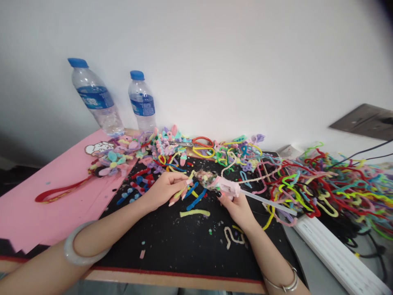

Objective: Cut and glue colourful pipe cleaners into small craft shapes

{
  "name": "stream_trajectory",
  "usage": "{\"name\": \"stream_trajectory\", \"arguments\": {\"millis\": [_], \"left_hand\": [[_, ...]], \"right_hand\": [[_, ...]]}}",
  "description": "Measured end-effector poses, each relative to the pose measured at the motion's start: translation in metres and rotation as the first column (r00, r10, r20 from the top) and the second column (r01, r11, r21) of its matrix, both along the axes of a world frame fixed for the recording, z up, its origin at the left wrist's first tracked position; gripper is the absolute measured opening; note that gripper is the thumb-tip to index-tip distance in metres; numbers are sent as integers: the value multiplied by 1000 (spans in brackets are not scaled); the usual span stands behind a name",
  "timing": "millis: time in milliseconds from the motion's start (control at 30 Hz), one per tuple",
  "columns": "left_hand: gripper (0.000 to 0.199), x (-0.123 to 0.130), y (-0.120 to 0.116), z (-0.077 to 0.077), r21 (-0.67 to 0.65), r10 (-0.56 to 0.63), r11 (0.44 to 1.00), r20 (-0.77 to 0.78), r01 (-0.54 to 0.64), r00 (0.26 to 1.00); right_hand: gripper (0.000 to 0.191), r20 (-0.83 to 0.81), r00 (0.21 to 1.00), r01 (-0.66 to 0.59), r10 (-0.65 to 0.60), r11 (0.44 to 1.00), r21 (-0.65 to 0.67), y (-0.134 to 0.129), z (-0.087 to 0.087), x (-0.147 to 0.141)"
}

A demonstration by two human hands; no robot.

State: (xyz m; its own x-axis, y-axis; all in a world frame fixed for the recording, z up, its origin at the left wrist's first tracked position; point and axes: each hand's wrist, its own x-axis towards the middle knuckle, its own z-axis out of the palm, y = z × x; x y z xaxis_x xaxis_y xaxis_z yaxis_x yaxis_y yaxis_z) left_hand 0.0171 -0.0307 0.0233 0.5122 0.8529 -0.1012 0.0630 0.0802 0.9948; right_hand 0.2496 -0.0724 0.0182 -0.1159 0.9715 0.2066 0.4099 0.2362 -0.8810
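Note:
My right hand [235, 207] is wrapped round a pale pink hot glue gun [225, 186], with a long translucent glue stick [268, 201] sticking out of its back. Fuzzy, dirty fluff [205, 177] coats the gun's front end, which points left. Close to that tip, my left hand [170, 189] pinches a yellow-green piece of pipe cleaner [183, 192] between its fingers. Below the hands, a short yellow pipe cleaner [195, 213] lies on the black mat [172, 246]. Blue pipe cleaner pieces [196, 198] lie between the two hands.
Scissors [202, 147] with red and yellow handles lie at the back among pipe cleaner shapes. Two water bottles [143, 100] stand against the wall. A red strap [63, 192] rests on pink card [46, 205]. Tangled pipe cleaners [325, 188] and a white power strip [337, 254] occupy the right.

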Motion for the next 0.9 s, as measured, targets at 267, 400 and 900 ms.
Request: {"name": "stream_trajectory", "arguments": {"millis": [267, 400, 900], "left_hand": [[35, 0, 0, -2, -35, 10, 999, 29, -9, 1000], [35, 1, -1, 1, -49, 0, 999, 43, 2, 999], [33, -1, 0, -3, -163, -1, 986, 181, 31, 984]], "right_hand": [[30, -127, 992, -1, -14, 994, -114, -1, -9, 5], [24, -18, 1000, -21, 22, 999, 24, 0, -3, 4], [17, 357, 934, -97, 12, 970, 221, -2, 4, 2]]}}
